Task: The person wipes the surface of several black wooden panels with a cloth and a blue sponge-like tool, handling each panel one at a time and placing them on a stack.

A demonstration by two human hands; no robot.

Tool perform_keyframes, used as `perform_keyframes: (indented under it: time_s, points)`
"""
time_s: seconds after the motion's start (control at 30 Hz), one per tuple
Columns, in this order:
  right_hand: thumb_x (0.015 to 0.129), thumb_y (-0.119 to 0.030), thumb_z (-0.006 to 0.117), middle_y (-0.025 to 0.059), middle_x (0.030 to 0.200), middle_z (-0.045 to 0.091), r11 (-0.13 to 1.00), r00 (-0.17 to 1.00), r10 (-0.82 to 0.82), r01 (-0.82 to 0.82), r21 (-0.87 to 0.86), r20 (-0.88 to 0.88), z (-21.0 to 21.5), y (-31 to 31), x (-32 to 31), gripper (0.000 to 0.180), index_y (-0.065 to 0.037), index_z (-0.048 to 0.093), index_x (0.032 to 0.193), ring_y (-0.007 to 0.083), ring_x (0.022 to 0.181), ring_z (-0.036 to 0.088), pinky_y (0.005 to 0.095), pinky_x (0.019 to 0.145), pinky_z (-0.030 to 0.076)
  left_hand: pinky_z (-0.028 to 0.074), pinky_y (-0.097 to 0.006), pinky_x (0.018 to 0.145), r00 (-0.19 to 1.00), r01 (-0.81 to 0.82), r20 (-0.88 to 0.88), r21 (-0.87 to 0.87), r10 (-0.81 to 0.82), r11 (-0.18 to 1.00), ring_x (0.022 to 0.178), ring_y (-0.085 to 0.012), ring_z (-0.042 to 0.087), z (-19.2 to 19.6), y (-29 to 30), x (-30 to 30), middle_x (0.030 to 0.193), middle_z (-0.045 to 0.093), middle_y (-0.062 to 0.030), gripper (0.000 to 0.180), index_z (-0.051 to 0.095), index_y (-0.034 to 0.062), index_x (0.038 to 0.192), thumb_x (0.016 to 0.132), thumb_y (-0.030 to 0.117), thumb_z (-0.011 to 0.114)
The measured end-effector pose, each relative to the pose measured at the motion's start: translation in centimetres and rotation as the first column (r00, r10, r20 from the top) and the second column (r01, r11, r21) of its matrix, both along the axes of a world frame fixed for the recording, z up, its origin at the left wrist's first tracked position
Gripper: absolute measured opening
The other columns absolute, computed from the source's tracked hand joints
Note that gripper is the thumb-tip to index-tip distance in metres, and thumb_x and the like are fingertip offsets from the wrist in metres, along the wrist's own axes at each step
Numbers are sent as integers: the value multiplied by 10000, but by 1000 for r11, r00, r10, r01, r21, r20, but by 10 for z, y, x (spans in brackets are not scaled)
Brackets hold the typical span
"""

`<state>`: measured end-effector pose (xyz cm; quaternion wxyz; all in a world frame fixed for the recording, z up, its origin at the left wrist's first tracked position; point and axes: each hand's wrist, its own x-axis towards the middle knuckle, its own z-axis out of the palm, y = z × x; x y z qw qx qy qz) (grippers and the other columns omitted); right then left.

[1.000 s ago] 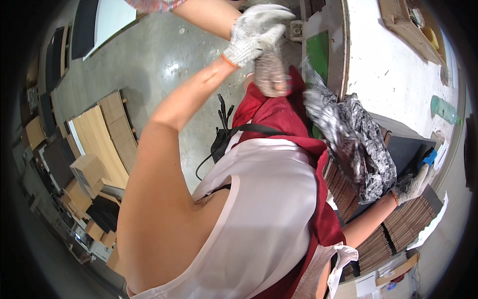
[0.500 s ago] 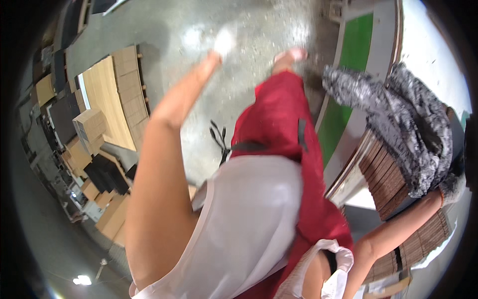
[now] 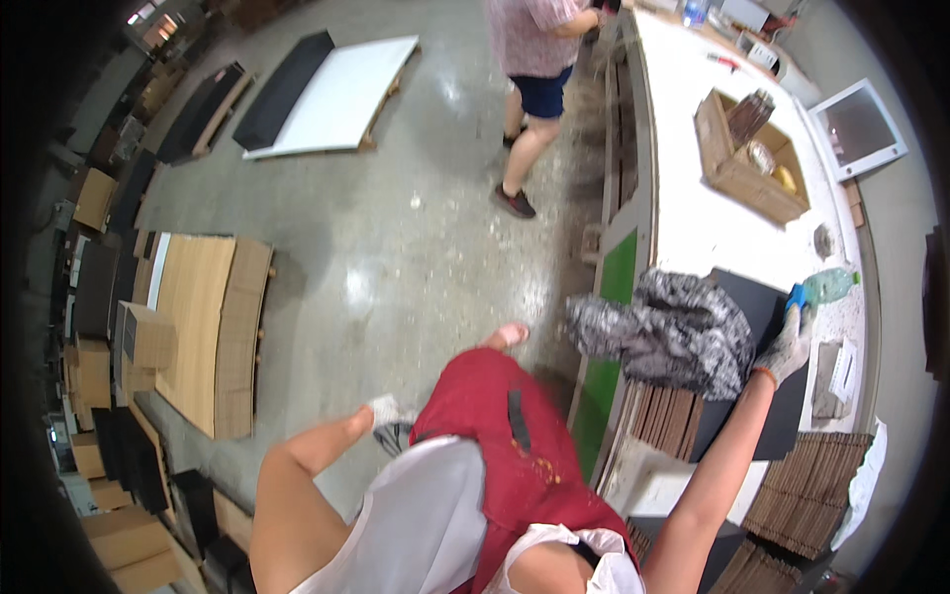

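My right hand [image 3: 789, 346], in a pale knitted glove with an orange cuff, reaches across the bench. Its fingertips close on a small blue object [image 3: 797, 296], whose kind I cannot make out. Beside that lies a clear greenish plastic bottle [image 3: 829, 286]. A crumpled black, grey and white cloth [image 3: 683, 332] drapes over dark flat boards [image 3: 727, 436] left of my right forearm. My left hand [image 3: 384, 411], also gloved, hangs low beside my red apron [image 3: 485, 401], near dark strings [image 3: 394, 436]. Its fingers are too small and partly hidden to read.
On the white bench [image 3: 683, 148] stands an open cardboard box [image 3: 747, 178] with bundled items. Another person [image 3: 539, 59] stands at its far end. Stacked brown cardboard [image 3: 807, 495] lies near my right arm. A pallet of wood-coloured panels [image 3: 198, 327] is on the floor at left.
My view has swung up, bringing the bench and the other person into sight. My left arm has dropped back from its forward swing; my right hand now shows at the blue object.
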<state>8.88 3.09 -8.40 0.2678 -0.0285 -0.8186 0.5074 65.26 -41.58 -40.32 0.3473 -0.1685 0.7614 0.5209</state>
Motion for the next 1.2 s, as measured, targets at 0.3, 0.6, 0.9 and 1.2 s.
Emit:
perform_keyframes:
  time_s: [0.3,0.6,0.9,1.2]
  points:
    - [887,-210,639,135,1209,610,979,979,194,-197,-46,-63,0,-15,-4,445,74,580,1225,213,1043,586,329,975,433,490,-374,901,809,-496,305,-107,503,862,1027,-285,628,232,57,-86,1145,640,-198,427,608,111,1239,870,324,634]
    - [936,-109,505,202,1241,587,860,904,425,-388,-331,42,-19,68,-58,398,73,499,1290,304,1109,597,398,1001,467,485,-401,926,688,-264,-725,-274,-19,925,1161,-269,535,217,133,-103,1216,608,-30,281,648,161,1137,903,290,561]
    - [915,-151,580,196,1116,637,963,965,223,-195,-187,140,-3,42,-37,370,96,580,1191,273,976,634,364,895,518,332,-437,1106,624,-209,-768,15,145,978,1202,-242,546,223,128,-119,1308,576,-59,415,531,112,1326,922,204,498]
    - [863,-132,645,173,1046,651,944,961,262,-236,-232,89,2,19,-23,350,89,622,1133,255,882,636,373,799,545,294,-475,1122,613,-228,-782,-39,112,973,1176,-240,568,230,120,-129,1306,575,-77,434,506,112,1342,910,156,496]
